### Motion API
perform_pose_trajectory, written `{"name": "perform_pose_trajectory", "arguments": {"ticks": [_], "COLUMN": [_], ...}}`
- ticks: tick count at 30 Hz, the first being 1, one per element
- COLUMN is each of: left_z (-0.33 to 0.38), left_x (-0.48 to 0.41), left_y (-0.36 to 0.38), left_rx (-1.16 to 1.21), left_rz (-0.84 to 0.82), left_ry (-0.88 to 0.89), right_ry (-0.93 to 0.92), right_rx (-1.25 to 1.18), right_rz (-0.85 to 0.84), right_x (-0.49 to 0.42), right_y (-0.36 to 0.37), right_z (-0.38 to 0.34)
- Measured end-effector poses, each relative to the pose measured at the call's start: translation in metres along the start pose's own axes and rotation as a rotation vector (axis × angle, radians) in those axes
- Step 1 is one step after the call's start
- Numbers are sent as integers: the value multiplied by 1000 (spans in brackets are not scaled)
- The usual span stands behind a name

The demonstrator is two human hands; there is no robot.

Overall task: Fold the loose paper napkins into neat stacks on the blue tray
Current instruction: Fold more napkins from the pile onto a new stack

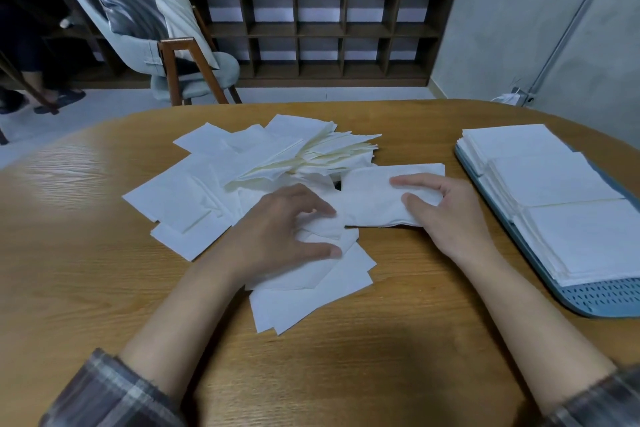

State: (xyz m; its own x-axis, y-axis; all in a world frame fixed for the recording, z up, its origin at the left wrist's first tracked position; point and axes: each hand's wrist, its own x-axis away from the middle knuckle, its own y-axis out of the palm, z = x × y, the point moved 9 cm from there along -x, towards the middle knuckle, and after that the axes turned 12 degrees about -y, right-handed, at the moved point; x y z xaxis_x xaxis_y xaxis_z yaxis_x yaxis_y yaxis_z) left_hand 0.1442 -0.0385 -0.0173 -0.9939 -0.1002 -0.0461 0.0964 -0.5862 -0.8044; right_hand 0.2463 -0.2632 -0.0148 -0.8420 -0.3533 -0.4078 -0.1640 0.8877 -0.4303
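The half-folded white paper napkin (374, 198) lay as a long strip on the oval wood-grain table (311, 374), directly in front of the person; this position, between the supply and the destination, probably kept both reaches short. The loose pile of white paper napkins (214, 198) was spread on the left and centre of the table, partly fanned, with its near sheets under the left hand; the blue perforated plastic tray (595, 298) stood at the right edge, well apart from the pile, and carried three neat stacks of folded napkins (554, 180) set in a row.

The left hand (287, 229) was spread, palm down, fingers only slightly bent; it pressed on the strip's left end and the sheets beneath, apparently to anchor the paper, and gripped nothing. The right hand (446, 215) held the strip's right end, fingers laid over the top surface and thumb against the near edge, in a light pinch; this grip suited bringing that end across for the second fold. The hands were apart, one at each end of the strip.
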Motion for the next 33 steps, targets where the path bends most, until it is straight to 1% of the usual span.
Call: {"name": "perform_pose_trajectory", "arguments": {"ticks": [3,6,9,15,21,27,30,33], "left_z": [-2,0,3,-3,4,-10,-9,1], "left_x": [-2,-4,-2,-5,-3,-6,-6,-4], "left_y": [-6,-8,-8,-7,-4,-10,-13,-7], "left_rx": [21,-33,-77,-12,-85,-14,15,-89], "left_rz": [95,146,140,27,88,3,57,92], "left_ry": [19,80,113,92,143,67,59,124], "right_ry": [7,0,-25,-28,-28,-29,-37,-40], "right_rx": [27,39,37,54,70,69,76,77], "right_rz": [17,13,39,65,60,63,58,59], "right_x": [-1,-1,0,-1,-1,-2,-2,-1], "right_y": [-2,-1,-3,-4,-4,-4,-3,-2], "right_z": [2,-1,-5,-5,-4,-3,-4,-5]}}
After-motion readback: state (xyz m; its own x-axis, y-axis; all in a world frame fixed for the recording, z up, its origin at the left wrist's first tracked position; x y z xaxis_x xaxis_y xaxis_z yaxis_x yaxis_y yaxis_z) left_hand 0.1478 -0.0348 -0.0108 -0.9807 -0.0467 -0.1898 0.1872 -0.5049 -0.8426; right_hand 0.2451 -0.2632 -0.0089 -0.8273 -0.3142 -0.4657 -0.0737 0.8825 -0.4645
